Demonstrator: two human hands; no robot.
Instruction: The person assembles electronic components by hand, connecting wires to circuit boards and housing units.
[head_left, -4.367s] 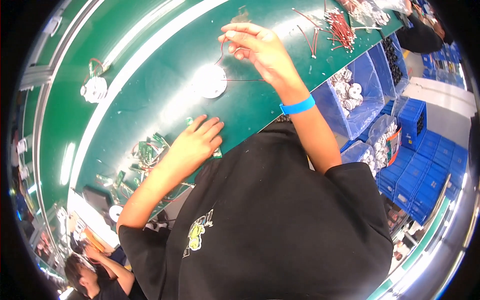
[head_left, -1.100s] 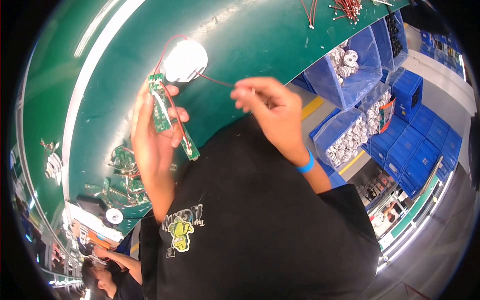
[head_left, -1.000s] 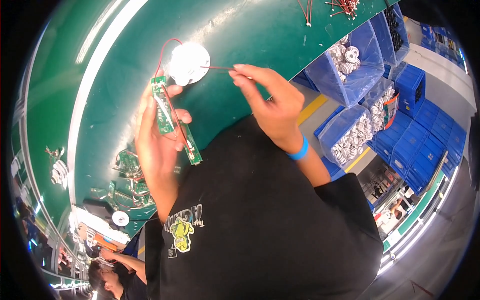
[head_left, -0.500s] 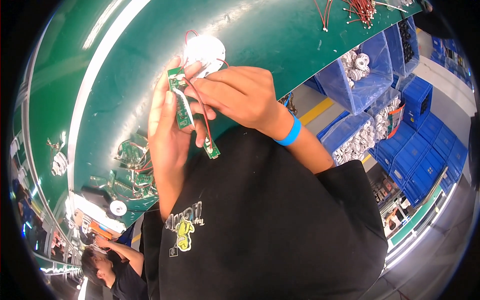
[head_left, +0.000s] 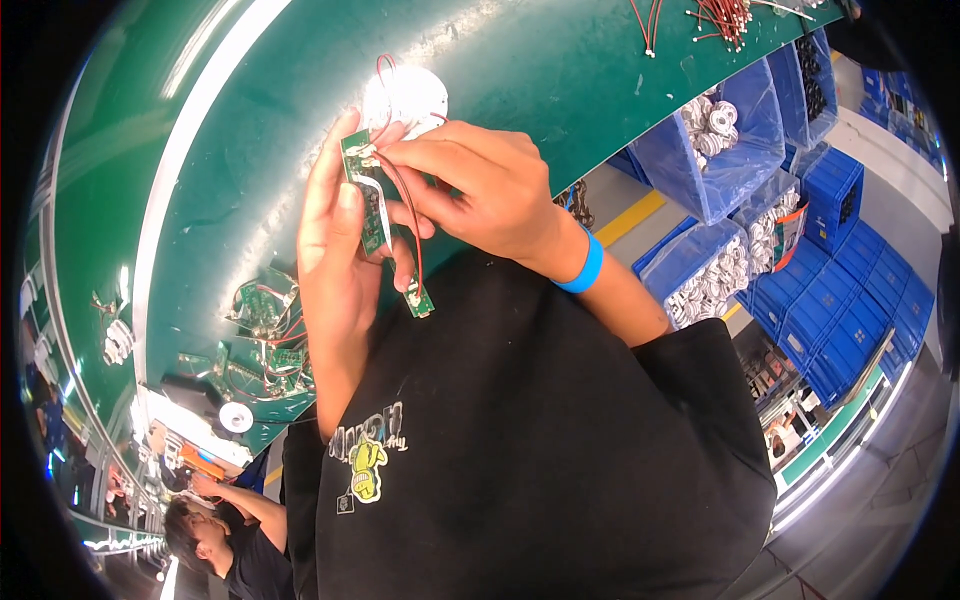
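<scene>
My left hand [head_left: 335, 240] is closed on a long green circuit board [head_left: 372, 232], its thumb along the board's left edge. A white flat cable [head_left: 383, 205] runs down the board's face. At the board's top end the fingers of my right hand [head_left: 480, 185] pinch together by a small white connector, where red and dark wires [head_left: 408, 195] come out. Those wires lead down to a smaller green board [head_left: 419, 300] hanging below my left fingers. Just beyond my hands is a round white part [head_left: 405, 100], glaring in the light, with a red wire looping beside it.
Several green boards with wires [head_left: 265, 310] lie on the green table [head_left: 570, 80] at left. Red wires [head_left: 725, 20] are heaped at the far right. Blue bins [head_left: 710, 150] of white round parts stand beyond the right edge. A co-worker [head_left: 230, 540] is at lower left.
The long board has tilted slightly and shifted a little right. My right fingertips have moved up toward its top end connector, and the smaller board has swung slightly left.
</scene>
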